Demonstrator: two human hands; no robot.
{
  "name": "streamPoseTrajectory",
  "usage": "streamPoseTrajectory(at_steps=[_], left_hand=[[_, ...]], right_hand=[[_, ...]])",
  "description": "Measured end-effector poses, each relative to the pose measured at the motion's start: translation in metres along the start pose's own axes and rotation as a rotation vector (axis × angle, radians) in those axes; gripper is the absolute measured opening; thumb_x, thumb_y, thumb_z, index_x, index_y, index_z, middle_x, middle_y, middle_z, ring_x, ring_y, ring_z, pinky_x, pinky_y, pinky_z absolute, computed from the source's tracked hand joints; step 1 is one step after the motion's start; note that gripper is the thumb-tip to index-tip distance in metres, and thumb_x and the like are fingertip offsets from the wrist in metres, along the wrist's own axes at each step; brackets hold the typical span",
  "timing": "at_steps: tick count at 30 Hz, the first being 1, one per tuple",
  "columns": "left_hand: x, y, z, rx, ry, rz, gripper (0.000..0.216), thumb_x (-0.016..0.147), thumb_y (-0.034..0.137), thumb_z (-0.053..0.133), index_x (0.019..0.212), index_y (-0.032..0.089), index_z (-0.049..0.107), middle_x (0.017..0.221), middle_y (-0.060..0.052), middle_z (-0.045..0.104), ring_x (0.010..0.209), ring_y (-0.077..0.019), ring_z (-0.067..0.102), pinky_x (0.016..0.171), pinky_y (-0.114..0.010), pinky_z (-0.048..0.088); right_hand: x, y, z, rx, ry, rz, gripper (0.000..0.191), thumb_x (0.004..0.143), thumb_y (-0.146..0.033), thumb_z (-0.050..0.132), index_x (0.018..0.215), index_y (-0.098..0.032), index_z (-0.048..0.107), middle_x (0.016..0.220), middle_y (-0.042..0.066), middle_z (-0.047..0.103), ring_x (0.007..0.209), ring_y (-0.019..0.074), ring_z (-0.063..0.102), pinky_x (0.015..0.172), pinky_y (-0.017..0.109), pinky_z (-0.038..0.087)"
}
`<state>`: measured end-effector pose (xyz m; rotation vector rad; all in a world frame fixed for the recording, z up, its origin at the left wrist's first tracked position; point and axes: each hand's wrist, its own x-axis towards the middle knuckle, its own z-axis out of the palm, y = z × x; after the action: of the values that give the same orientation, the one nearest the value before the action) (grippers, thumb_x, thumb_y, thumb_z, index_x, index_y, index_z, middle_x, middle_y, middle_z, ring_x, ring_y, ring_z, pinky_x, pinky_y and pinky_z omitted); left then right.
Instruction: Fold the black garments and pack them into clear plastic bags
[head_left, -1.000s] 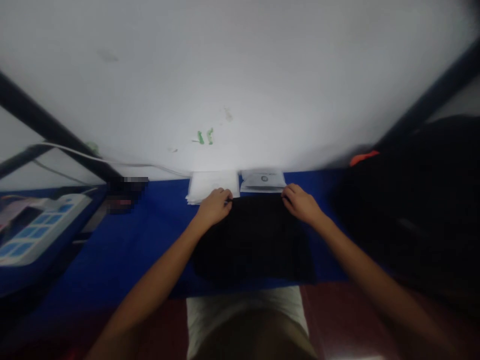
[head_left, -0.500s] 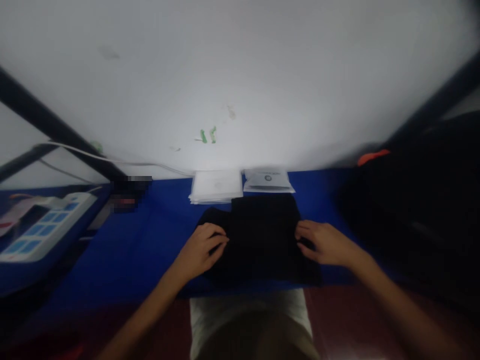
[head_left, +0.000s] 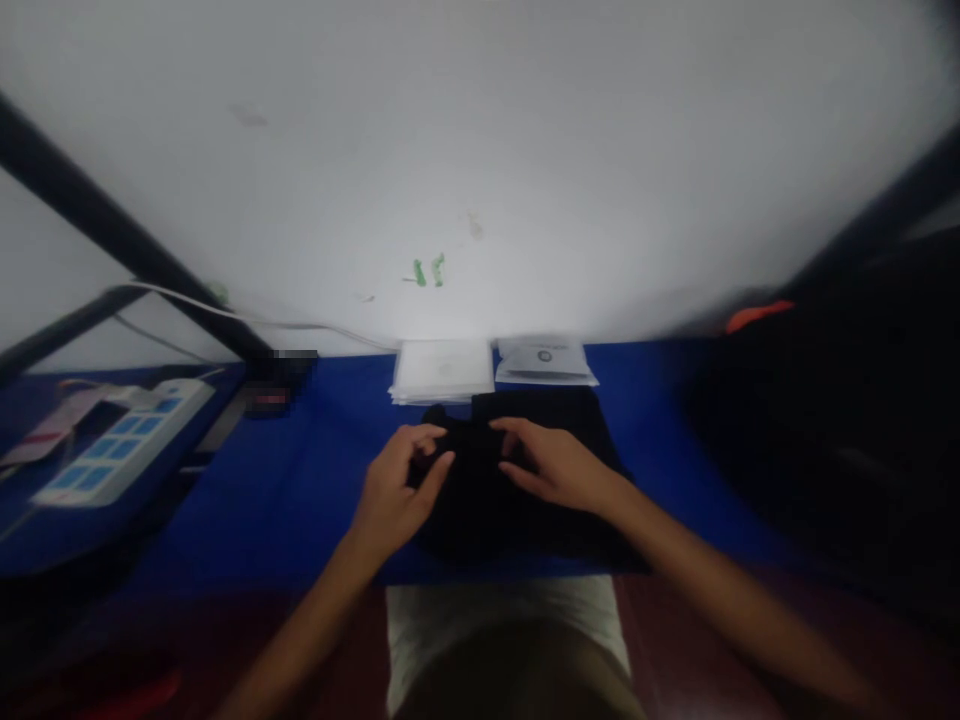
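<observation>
A dark piece of black cloth, perhaps a folded garment, lies on the blue tabletop in front of me. At its left side is my left hand, fingers curled round the cloth's bunched edge and thumb reaching onto it. My right hand rests over the middle of the cloth, thumb and forefinger apart, tips on the fabric and pointing at the left hand. Folds between the two hands are hard to make out in the dark fabric.
Behind the cloth, against the wall, lie a stack of white packets and a clear plastic-wrapped packet. A power strip is at left, with a white cable along the wall. A large black mass fills the right.
My right hand has moved left from the cloth's right edge to its middle, close to my left hand. The left hand stays at the left side. The view has shifted slightly.
</observation>
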<state>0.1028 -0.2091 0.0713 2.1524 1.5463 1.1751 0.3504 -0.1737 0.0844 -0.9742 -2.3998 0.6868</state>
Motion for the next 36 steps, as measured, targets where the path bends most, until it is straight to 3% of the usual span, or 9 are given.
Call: streamPoseTrajectory(at_steps=[2,6,10,14,21,25,28,31,36], left_hand=[[0.009,0.026,0.012,-0.081,-0.072,0.202,0.021,0.092,0.024,0.057,0.112,0.022,0.055,0.088,-0.001,0.058,0.084,-0.0152,0.06,0.081,-0.03,0.051],[0.018,0.052,0.031,-0.197,-0.141,0.45,0.034,0.091,0.017,0.056,0.124,0.021,0.047,0.105,-0.007,0.06,0.1,-0.0185,0.059,0.087,-0.033,0.051],[0.026,0.04,0.042,-0.016,-0.052,0.217,0.023,0.092,0.029,0.055,0.114,0.021,0.054,0.084,-0.003,0.061,0.084,-0.0193,0.061,0.08,-0.035,0.051],[0.034,0.028,0.061,0.135,-0.347,-0.149,0.041,0.091,0.051,0.052,0.12,0.022,0.053,0.077,-0.001,0.063,0.071,-0.0202,0.064,0.067,-0.032,0.049],[0.044,0.041,0.104,0.065,-0.561,-0.134,0.074,0.089,0.049,0.054,0.147,0.016,0.023,0.099,-0.01,0.066,0.089,-0.0287,0.067,0.077,-0.039,0.05],[0.044,0.056,0.105,-0.247,-0.474,0.031,0.069,0.082,0.024,0.057,0.143,0.02,0.027,0.106,-0.008,0.06,0.09,-0.0219,0.063,0.083,-0.036,0.051],[0.044,0.07,0.092,-0.472,-0.316,0.189,0.063,0.08,0.018,0.058,0.138,0.021,0.033,0.116,-0.008,0.056,0.098,-0.0201,0.059,0.089,-0.035,0.049],[0.049,0.073,0.08,-0.523,-0.114,0.195,0.058,0.082,0.016,0.056,0.135,0.021,0.036,0.11,-0.007,0.056,0.095,-0.0185,0.058,0.088,-0.034,0.049],[0.078,0.015,0.068,-0.321,-0.038,0.088,0.035,0.094,0.023,0.047,0.128,0.02,0.041,0.088,-0.001,0.059,0.076,-0.0138,0.058,0.077,-0.029,0.049]], right_hand=[[0.015,-0.005,0.002,0.113,-0.005,-0.079,0.053,0.088,-0.018,0.054,0.14,-0.022,0.041,0.108,0.006,0.065,0.092,0.0189,0.064,0.082,0.032,0.049],[0.016,0.007,-0.012,0.185,0.029,-0.154,0.036,0.078,-0.004,0.049,0.108,-0.019,0.063,0.097,0.006,0.065,0.089,0.02,0.062,0.08,0.032,0.048],[-0.028,0.041,-0.038,0.153,0.109,-0.045,0.037,0.071,-0.002,0.047,0.099,-0.02,0.063,0.095,0.005,0.064,0.09,0.0218,0.061,0.083,0.035,0.046],[-0.078,0.073,-0.053,0.029,0.061,0.108,0.042,0.068,0.0,0.042,0.097,-0.022,0.064,0.096,0.006,0.061,0.093,0.0227,0.061,0.083,0.037,0.048],[-0.093,0.083,-0.065,-0.18,0.158,0.196,0.034,0.075,-0.001,0.041,0.087,-0.022,0.065,0.127,0.01,0.055,0.12,0.0268,0.053,0.101,0.048,0.042],[-0.063,0.064,-0.077,-0.056,0.214,0.115,0.036,0.082,-0.024,0.063,0.118,-0.023,0.057,0.137,0.012,0.052,0.127,0.0298,0.049,0.106,0.05,0.037],[-0.034,0.051,-0.08,0.167,-0.021,0.077,0.073,0.069,-0.035,0.08,0.133,-0.022,0.048,0.138,0.011,0.053,0.126,0.0304,0.05,0.108,0.047,0.038],[-0.013,0.049,-0.071,0.451,-0.279,0.177,0.071,0.064,-0.034,0.083,0.128,-0.019,0.056,0.117,0.006,0.066,0.107,0.0269,0.063,0.097,0.041,0.048],[-0.008,0.053,-0.034,1.057,-0.23,0.472,0.076,0.068,-0.018,0.079,0.137,-0.024,0.049,0.113,0.004,0.07,0.096,0.0219,0.068,0.086,0.034,0.055]])
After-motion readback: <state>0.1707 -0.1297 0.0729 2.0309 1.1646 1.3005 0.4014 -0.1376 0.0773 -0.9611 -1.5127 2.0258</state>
